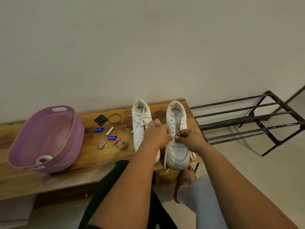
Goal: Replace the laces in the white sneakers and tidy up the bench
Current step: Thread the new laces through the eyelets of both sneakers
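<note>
I am working over the right sneaker, which is standing on the surface at its right end, toe pointing toward me and heel toward the wall, so its long axis is running straight away from me. Both hands are meeting over its lower eyelets: my left hand is coming in from the left with fingers curled, pinching the lace by its tip, I judge; my right hand is pinching at the tongue and eyelet row from the right. Blur is hiding the exact fingertip contact. The loose lace is trailing down the toe's left side and over the front edge. The upper eyelets lie further from me, so I expect the threading to be heading away, up the shoe. The left sneaker, already laced, is sitting just beside it.
</note>
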